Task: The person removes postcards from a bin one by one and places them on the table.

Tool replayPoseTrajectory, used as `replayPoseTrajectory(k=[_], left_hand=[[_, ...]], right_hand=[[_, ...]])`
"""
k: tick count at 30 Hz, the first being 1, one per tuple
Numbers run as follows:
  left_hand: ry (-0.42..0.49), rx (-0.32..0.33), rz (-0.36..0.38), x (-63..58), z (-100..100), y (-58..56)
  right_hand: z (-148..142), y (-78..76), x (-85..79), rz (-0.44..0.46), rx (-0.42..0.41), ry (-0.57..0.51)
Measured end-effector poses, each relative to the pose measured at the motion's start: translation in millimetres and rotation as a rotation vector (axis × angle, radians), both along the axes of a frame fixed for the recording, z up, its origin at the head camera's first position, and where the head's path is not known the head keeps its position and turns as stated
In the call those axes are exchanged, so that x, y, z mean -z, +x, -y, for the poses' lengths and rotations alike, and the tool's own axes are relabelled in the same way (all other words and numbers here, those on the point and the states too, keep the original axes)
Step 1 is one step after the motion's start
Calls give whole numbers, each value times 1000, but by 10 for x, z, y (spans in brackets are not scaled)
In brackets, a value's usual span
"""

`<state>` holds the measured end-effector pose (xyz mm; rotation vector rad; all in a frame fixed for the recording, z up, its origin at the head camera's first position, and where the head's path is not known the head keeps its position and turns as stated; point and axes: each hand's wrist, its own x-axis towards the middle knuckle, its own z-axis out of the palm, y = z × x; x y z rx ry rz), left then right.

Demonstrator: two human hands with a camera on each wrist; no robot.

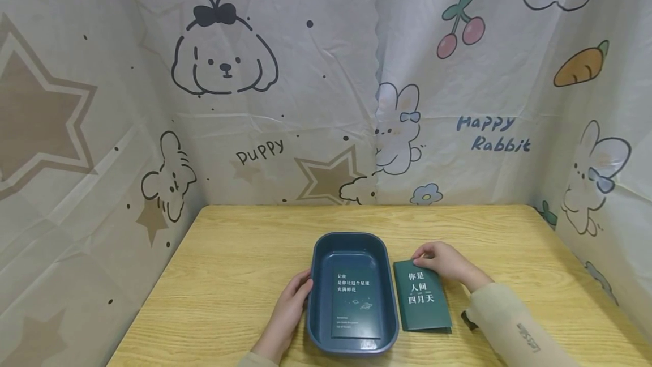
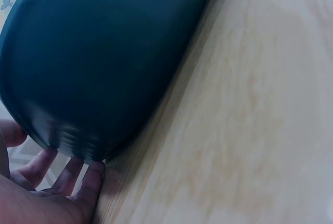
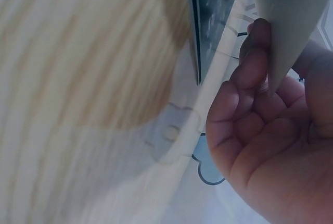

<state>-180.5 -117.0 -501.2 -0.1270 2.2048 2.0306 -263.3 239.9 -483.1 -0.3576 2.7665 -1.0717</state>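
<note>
A dark blue rectangular tray [image 1: 317,299] stands on the table, with a dark green booklet [image 1: 351,313] lying flat inside it. My left hand [image 1: 287,304] holds the tray's left side. In the left wrist view, the fingertips [image 2: 93,171] touch the tray's outer wall [image 2: 99,67], and the thumb is at its rim. To the right of the tray lies another green booklet [image 1: 420,313] with white Chinese characters. Its top edge is pinched by my right hand [image 1: 448,262]. The right wrist view shows thumb and fingers around a pale, raised sheet [image 3: 283,41].
The yellow wood-grain table [image 1: 244,242] extends around the tray. Behind it and at both sides hangs a pale curtain [image 1: 326,101] printed with cartoon animals. A small dark object [image 1: 470,321] shows beneath the right sleeve.
</note>
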Motion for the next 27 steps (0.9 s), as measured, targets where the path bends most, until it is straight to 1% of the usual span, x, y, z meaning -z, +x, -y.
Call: replayPoseTrajectory(k=[4, 6, 11, 21, 27], left_hand=[[-2, 2, -1, 7, -1, -5], [-3, -2, 12, 6, -3, -9], [-4, -5, 20, 10, -5, -15], [14, -1, -6, 44, 0, -9], [9, -4, -1, 39, 2, -5]], right_hand=[[19, -1, -9, -20, 10, 38], [25, 2, -11, -30, 1, 56], [45, 0, -5, -24, 15, 89], [95, 15, 7, -51, 35, 135], [99, 16, -12, -63, 31, 159]])
